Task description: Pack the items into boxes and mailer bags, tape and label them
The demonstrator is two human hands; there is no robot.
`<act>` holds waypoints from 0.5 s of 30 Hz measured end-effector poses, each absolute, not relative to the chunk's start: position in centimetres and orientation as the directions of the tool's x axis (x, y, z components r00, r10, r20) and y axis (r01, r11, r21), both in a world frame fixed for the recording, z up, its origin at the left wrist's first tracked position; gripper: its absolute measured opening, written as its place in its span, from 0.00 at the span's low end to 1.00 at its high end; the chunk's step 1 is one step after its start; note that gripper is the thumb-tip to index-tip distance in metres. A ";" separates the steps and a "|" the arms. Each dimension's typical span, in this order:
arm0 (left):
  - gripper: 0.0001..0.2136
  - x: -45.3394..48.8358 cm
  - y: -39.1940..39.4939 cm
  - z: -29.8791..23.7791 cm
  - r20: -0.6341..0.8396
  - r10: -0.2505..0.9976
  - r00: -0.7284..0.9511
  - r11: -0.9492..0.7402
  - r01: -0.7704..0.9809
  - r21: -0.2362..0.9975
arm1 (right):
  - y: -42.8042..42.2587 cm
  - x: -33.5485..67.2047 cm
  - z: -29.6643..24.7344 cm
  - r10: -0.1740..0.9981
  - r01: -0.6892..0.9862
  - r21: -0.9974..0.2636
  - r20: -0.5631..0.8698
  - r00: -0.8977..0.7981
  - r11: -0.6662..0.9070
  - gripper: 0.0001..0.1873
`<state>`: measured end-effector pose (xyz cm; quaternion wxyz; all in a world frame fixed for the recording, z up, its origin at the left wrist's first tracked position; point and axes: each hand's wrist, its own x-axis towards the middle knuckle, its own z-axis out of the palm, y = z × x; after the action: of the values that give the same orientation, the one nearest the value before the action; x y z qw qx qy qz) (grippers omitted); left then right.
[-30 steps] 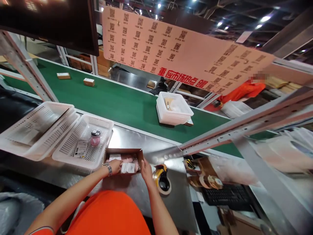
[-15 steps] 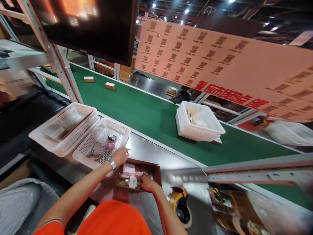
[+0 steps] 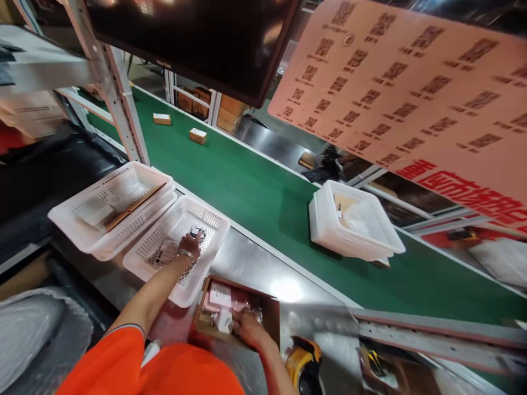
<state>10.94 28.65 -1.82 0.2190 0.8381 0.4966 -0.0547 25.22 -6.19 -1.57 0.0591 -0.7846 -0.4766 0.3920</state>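
Note:
My left hand (image 3: 190, 245), a metal watch on its wrist, reaches into a white perforated basket (image 3: 180, 298). Its fingers are closed around a jar with a dark lid (image 3: 198, 232); most of the jar is covered. A clear packet with a printed label (image 3: 165, 252) lies in the same basket. Inside an open cardboard box (image 3: 269, 315), my right hand (image 3: 249, 327) has its fingers curled among packed goods. Beside them are a white-topped item (image 3: 225, 321) and a pink item with a white label (image 3: 220, 295). What those fingers grip is hidden.
Another white basket (image 3: 99, 244) stands at the left. Behind runs a green conveyor belt (image 3: 251, 186) carrying stacked white baskets (image 3: 349, 244) and small boxes (image 3: 197, 136). A yellow-and-black tape dispenser (image 3: 302, 365) sits right of the cardboard box. A monitor (image 3: 185, 44) and code board (image 3: 395, 104) hang above.
My left hand has moved from the cardboard box's edge into the basket and closed on the jar. My right hand stays in the box. The view has shifted slightly.

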 end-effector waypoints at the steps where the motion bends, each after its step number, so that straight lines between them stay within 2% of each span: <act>1: 0.32 10.9 28.7 -2.1 -0.301 0.808 0.507 -0.411 0.850 0.329 | -6.2 25.2 -1.4 0.790 0.701 -0.465 -0.567 0.234 -0.541 0.30; 3: 0.31 10.4 28.9 -2.1 -0.284 0.804 0.522 -0.412 0.834 0.367 | -6.6 25.1 -0.8 0.794 0.697 -0.475 -0.562 0.231 -0.538 0.29; 5: 0.29 9.5 29.3 -1.5 -0.242 0.811 0.532 -0.408 0.812 0.417 | -7.5 25.2 0.1 0.837 0.682 -0.524 -0.483 0.255 -0.510 0.28; 8: 0.27 7.9 29.1 0.7 -0.119 0.836 0.535 -0.405 0.749 0.525 | -9.6 26.0 1.4 0.895 0.628 -0.659 -0.168 0.412 -0.413 0.24; 9: 0.28 7.4 28.6 1.7 -0.070 0.843 0.534 -0.407 0.717 0.566 | -10.4 26.4 1.7 0.855 0.617 -0.680 -0.029 0.518 -0.396 0.24; 11: 0.31 6.8 26.3 3.8 0.051 0.815 0.578 -0.464 0.597 0.654 | -11.9 27.3 2.2 0.666 0.572 -0.691 0.175 0.725 -0.442 0.28; 12: 0.32 6.6 24.6 4.7 0.122 0.769 0.628 -0.519 0.502 0.692 | -12.5 27.7 2.3 0.569 0.519 -0.701 0.194 0.799 -0.489 0.33; 13: 0.33 6.5 22.4 5.6 0.199 0.687 0.699 -0.586 0.371 0.720 | -13.0 27.9 2.3 0.511 0.450 -0.718 0.153 0.846 -0.531 0.37; 15: 0.33 6.6 17.3 6.5 0.295 0.443 0.847 -0.682 0.104 0.724 | -13.9 27.9 2.4 0.514 0.312 -0.761 -0.032 0.857 -0.568 0.40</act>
<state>6.64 17.34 6.50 0.3681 0.8876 0.1541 0.2302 27.87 -13.89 2.37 0.4004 -0.8765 -0.2357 0.1258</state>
